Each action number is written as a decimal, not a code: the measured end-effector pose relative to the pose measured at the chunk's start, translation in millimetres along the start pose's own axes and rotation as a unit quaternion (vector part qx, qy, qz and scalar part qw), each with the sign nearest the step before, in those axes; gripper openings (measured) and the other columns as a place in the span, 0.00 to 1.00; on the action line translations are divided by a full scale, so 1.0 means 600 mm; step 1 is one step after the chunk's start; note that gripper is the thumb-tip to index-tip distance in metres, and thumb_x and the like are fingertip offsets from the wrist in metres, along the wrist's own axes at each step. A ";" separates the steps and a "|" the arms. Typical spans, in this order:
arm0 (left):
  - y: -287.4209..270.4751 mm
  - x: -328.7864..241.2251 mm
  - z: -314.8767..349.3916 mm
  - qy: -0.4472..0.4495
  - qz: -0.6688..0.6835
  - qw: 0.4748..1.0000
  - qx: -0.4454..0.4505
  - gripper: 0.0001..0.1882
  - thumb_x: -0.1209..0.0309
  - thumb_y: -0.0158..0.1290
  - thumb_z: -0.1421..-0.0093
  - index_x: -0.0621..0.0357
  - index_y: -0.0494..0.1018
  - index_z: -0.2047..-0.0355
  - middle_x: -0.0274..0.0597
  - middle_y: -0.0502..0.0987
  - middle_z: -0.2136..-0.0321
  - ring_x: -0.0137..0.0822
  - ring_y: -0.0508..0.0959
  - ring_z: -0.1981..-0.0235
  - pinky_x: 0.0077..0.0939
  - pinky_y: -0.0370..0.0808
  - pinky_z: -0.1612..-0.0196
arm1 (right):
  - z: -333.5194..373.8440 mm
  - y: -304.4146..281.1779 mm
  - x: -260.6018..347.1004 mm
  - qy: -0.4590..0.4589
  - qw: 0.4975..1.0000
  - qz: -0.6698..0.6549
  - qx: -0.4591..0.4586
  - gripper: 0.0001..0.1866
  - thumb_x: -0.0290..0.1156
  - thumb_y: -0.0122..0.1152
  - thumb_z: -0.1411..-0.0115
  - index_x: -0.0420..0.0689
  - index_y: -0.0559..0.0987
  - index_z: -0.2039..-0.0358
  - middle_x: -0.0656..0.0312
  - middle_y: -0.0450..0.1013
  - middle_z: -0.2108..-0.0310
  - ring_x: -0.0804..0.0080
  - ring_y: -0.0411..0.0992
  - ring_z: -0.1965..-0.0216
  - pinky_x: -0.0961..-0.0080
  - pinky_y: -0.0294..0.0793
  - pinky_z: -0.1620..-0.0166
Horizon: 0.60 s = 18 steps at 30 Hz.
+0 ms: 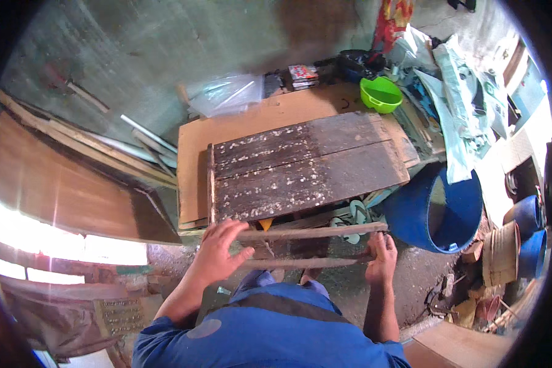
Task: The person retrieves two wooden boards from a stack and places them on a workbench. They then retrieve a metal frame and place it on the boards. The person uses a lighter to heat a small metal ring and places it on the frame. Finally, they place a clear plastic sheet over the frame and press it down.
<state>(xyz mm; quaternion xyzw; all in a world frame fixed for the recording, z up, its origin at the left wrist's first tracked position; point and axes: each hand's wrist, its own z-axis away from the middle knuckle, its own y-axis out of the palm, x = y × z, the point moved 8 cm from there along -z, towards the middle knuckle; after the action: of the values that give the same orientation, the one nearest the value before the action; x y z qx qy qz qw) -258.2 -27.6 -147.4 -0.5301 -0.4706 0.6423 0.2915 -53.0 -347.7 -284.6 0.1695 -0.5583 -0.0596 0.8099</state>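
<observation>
Both hands [221,248] [380,254] hold wooden sticks [313,233] (two).

dim interior | blown-out glare lower left | fisheye bending, dark rim

Dark brown board [306,165] white-speckled; bowl [380,94] lime green; barrel [432,211] blue; sleeves [270,334] blue.

Dark board [306,165] blocks ahead; blue barrel [435,211] right.
</observation>
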 end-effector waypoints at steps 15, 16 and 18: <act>0.125 0.315 0.065 -0.389 0.002 0.902 -0.187 0.36 0.52 0.49 0.36 0.50 0.53 0.32 0.61 0.55 0.34 0.57 0.50 0.31 0.54 0.45 0.32 | -0.252 0.137 -0.092 0.085 0.996 0.024 -0.025 0.18 0.50 0.62 0.39 0.47 0.76 0.66 0.69 0.68 0.77 0.79 0.63 0.84 0.81 0.60 0.82; 0.140 0.346 0.101 -0.477 -0.024 0.854 -0.204 0.37 0.51 0.47 0.36 0.43 0.48 0.30 0.58 0.44 0.31 0.60 0.38 0.30 0.65 0.35 0.34 | -0.258 0.140 -0.092 0.085 0.995 0.027 -0.044 0.19 0.51 0.63 0.40 0.47 0.77 0.63 0.68 0.70 0.73 0.77 0.65 0.80 0.78 0.66 0.78; 0.200 0.434 0.213 -0.599 -0.023 0.756 -0.263 0.38 0.51 0.46 0.35 0.43 0.45 0.30 0.58 0.39 0.30 0.60 0.35 0.30 0.69 0.35 0.36 | -0.271 0.148 -0.092 0.082 0.996 0.028 -0.021 0.19 0.50 0.63 0.40 0.48 0.78 0.61 0.69 0.71 0.70 0.77 0.66 0.77 0.75 0.68 0.76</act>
<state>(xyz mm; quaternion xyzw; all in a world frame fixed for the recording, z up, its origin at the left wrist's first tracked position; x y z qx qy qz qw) -435.1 116.0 -363.4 -0.0814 -0.7116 0.6727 -0.1858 68.9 -215.1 -355.3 0.1413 -0.4932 -0.0344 0.8577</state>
